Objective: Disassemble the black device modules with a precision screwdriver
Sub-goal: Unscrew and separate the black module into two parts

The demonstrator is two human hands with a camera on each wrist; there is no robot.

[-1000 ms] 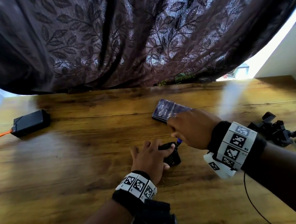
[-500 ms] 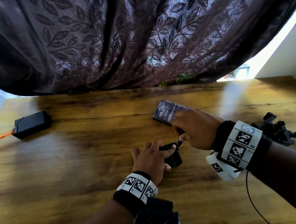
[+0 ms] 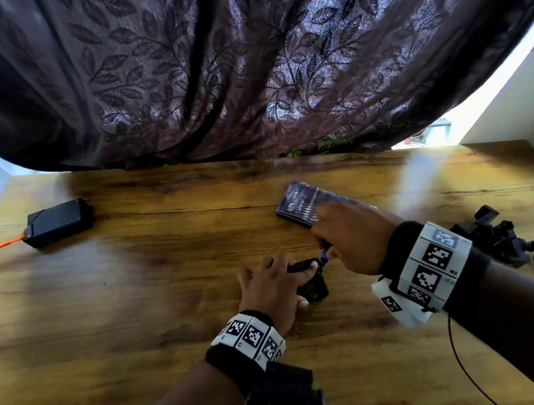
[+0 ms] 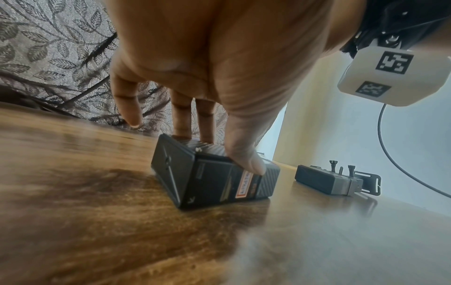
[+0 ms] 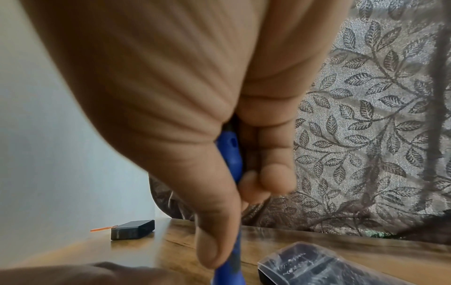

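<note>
A small black device module (image 4: 214,175) (image 3: 313,290) stands on the wooden table (image 3: 133,291) at the centre. My left hand (image 3: 271,285) holds it down, fingers on its top and thumb (image 4: 246,160) against its labelled side. My right hand (image 3: 343,236) pinches a blue precision screwdriver (image 5: 230,154) (image 3: 325,256) between thumb and fingers, shaft pointing down at the module's top edge. The tip is hidden. A second black module (image 3: 57,222) (image 5: 133,229) with an orange strip lies at the far left.
A clear case of screwdriver bits (image 3: 300,202) (image 5: 307,264) lies just beyond my right hand. Black modules and mounts (image 3: 507,242) (image 4: 327,181) sit at the right near a thin black cable (image 3: 471,376). A dark leaf-patterned curtain (image 3: 237,61) hangs behind the table.
My right hand has shifted slightly away and to the right, lifting its wrist while keeping the screwdriver at the module. The left hand and module stay put.
</note>
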